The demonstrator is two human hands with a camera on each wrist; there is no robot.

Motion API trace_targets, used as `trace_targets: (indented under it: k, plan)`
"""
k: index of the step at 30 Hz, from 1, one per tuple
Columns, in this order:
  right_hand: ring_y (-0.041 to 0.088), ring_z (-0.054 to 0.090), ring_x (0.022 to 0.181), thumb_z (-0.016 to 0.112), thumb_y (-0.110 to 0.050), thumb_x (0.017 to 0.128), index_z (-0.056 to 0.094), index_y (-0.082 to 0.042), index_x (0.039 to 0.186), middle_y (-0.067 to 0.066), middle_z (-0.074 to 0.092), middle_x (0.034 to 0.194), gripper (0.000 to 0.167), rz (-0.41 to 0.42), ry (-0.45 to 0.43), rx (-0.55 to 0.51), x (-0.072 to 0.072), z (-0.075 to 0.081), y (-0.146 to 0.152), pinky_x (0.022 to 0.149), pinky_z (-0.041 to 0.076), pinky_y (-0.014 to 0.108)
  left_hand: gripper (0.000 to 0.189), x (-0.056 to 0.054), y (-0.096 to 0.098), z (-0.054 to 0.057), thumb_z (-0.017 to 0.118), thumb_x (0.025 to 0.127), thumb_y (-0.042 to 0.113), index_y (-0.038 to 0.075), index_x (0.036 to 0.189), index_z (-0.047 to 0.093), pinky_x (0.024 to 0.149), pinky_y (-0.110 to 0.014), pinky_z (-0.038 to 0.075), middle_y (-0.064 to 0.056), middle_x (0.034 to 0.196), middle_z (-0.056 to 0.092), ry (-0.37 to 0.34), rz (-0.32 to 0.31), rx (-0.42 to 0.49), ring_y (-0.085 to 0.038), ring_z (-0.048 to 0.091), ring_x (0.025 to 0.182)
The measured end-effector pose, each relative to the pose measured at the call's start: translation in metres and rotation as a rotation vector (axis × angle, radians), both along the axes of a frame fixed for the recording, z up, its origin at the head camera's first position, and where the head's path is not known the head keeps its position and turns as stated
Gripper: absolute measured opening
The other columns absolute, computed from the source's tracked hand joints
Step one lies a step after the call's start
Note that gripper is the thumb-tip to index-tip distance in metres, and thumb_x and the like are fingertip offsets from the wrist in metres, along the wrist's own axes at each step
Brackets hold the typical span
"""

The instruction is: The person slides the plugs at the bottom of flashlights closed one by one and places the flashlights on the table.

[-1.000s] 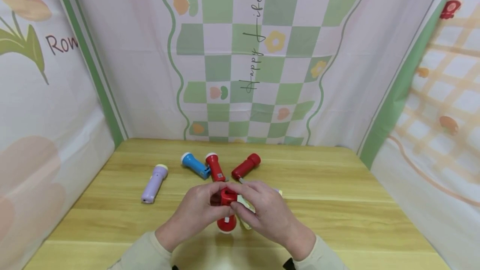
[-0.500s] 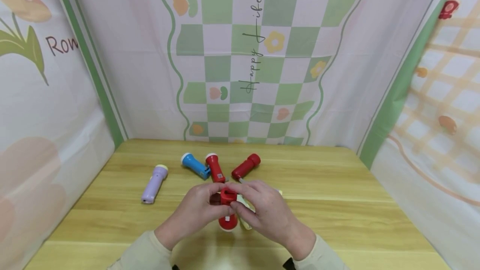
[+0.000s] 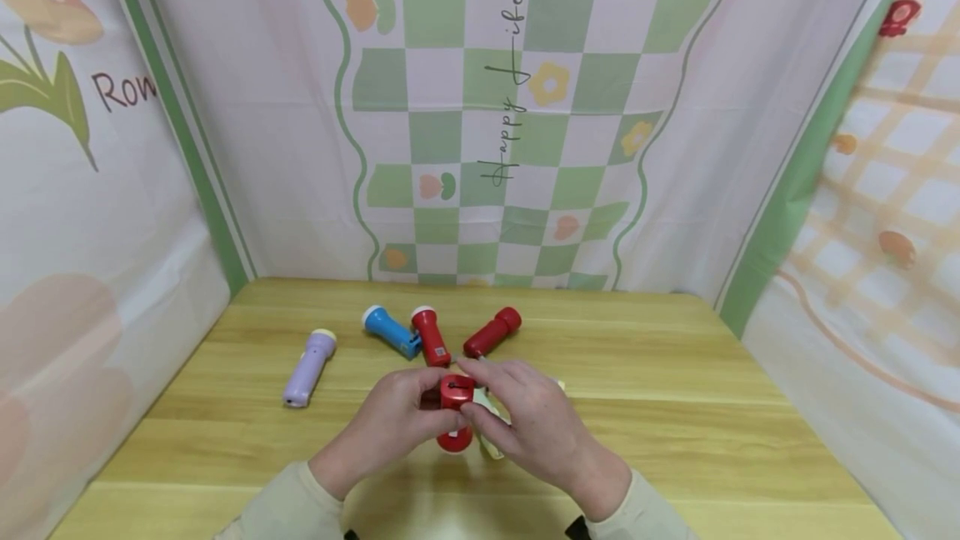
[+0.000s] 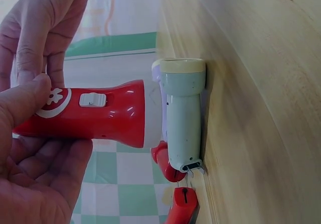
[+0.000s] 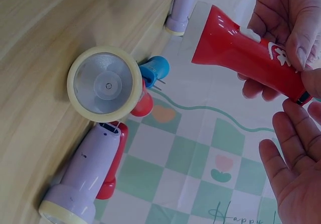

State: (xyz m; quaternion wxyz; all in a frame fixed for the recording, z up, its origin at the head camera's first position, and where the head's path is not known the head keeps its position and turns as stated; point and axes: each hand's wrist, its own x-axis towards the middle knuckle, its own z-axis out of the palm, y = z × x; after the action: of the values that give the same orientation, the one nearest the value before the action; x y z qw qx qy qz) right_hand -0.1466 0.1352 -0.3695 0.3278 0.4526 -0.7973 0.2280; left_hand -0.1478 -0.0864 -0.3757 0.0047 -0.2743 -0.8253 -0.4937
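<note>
A red flashlight (image 4: 120, 108) with a white rim and a white slide switch is held above the table, its tail end up and its head tilted down toward the person. My left hand (image 3: 393, 415) grips its body, thumb on one side and fingers on the other. My right hand (image 3: 536, 432) pinches the slotted tail end between thumb and index finger; in the right wrist view its other fingers extend loosely. Below the hands lies a pale green flashlight (image 4: 184, 118) with a cream rim, partly hidden in the head view by the right hand.
On the wooden table (image 3: 675, 407) lie a purple flashlight (image 3: 310, 367) at left, a blue one (image 3: 390, 330), a red one (image 3: 430, 336) and a darker red one (image 3: 493, 332) further back. Another purple flashlight (image 5: 93, 169) lies near the green one. Printed cloth walls (image 3: 292, 148) enclose the table.
The red flashlight has tilted, so more of its slotted tail face shows and its head sits slightly further from the person. My right index finger has lifted a little; the left hand stays nearly still.
</note>
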Motion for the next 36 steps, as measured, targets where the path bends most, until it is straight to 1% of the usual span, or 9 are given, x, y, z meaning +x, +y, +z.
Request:
trace_targets:
  k: [5,9,11,14,18,23,28,31,36]
  plan:
    - [0.013,0.071,0.098,0.08,-0.025,0.094,0.062,-0.01,0.142,0.001,0.075,0.119,0.053,0.002,0.005,-0.003,-0.0002,0.0001,-0.0004,0.083,0.061,0.028,0.027,0.0011,0.0003,0.0002,0.081,0.092,0.029,0.02,0.117,0.075,0.081,-0.02,0.059,0.01,0.106,0.077,0.012,0.015,-0.026,-0.006,0.071,0.091]
    - [0.013,0.071,0.099,0.08,-0.026,0.094,0.062,-0.01,0.141,0.002,0.076,0.118,0.053,0.004,0.005,-0.004,-0.0006,-0.0001,-0.0004,0.083,0.061,0.028,0.029,0.0023,0.0003,0.001,0.082,0.091,0.034,0.023,0.117,0.075,0.075,-0.021,0.056,0.016,0.1,0.073,0.06,0.069,-0.092,-0.009,0.066,0.091]
    - [0.013,0.071,0.1,0.08,-0.026,0.094,0.062,-0.01,0.141,0.002,0.076,0.118,0.053,0.005,0.005,-0.002,-0.0009,-0.0005,-0.0002,0.083,0.061,0.028,0.029,0.0026,0.0004,0.0016,0.082,0.091,0.036,0.025,0.116,0.075,0.071,-0.023,0.054,0.019,0.096,0.071,0.086,0.093,-0.126,-0.01,0.061,0.087]
    - [0.013,0.071,0.101,0.08,-0.026,0.094,0.062,-0.01,0.142,0.0,0.075,0.119,0.054,0.003,-0.002,0.0,-0.001,-0.0014,0.0002,0.084,0.061,0.027,0.029,0.003,0.0005,0.0018,0.082,0.09,0.036,0.025,0.117,0.075,0.066,-0.024,0.053,0.018,0.093,0.07,0.093,0.098,-0.133,-0.007,0.059,0.079]
    - [0.012,0.071,0.102,0.08,-0.027,0.094,0.063,-0.011,0.141,0.0,0.075,0.12,0.053,-0.003,-0.015,0.003,-0.0008,-0.0023,0.0008,0.085,0.061,0.027,0.034,0.0043,0.0003,0.0022,0.081,0.092,0.035,0.023,0.122,0.073,0.061,-0.025,0.057,0.01,0.1,0.074,0.007,0.07,-0.092,-0.006,0.063,0.067]
    - [0.014,0.071,0.102,0.08,-0.025,0.094,0.063,-0.01,0.141,0.001,0.075,0.12,0.052,0.004,0.004,-0.004,-0.0009,-0.0018,0.0,0.085,0.062,0.029,0.037,0.0061,0.0016,0.0012,0.077,0.095,0.026,0.015,0.13,0.069,0.062,-0.026,0.061,-0.001,0.108,0.075,-0.116,0.027,-0.012,-0.01,0.071,0.066]
    - [0.014,0.072,0.1,0.079,-0.024,0.095,0.065,-0.007,0.137,0.002,0.075,0.117,0.048,0.008,0.02,-0.014,-0.0011,-0.0018,0.0,0.083,0.062,0.029,0.038,0.0069,0.0035,-0.0009,0.071,0.097,0.014,0.01,0.134,0.065,0.065,-0.026,0.062,-0.006,0.112,0.074,-0.153,-0.007,0.05,-0.011,0.075,0.072]
    - [0.014,0.071,0.099,0.079,-0.023,0.095,0.066,-0.007,0.136,0.001,0.075,0.116,0.046,0.007,0.019,-0.018,-0.0012,-0.0022,0.0003,0.083,0.061,0.028,0.038,0.0068,0.0038,-0.0013,0.07,0.097,0.014,0.011,0.135,0.064,0.069,-0.025,0.062,-0.007,0.114,0.073,-0.153,-0.015,0.064,-0.01,0.075,0.076]
    - [0.013,0.07,0.096,0.082,-0.02,0.092,0.067,-0.009,0.135,0.0,0.075,0.112,0.046,0.002,0.024,-0.015,-0.0016,-0.0035,0.0009,0.08,0.061,0.026,0.041,0.0064,0.0032,-0.0003,0.073,0.098,0.02,0.011,0.136,0.063,0.076,-0.025,0.062,-0.009,0.121,0.071,-0.196,-0.025,0.1,-0.012,0.076,0.083]
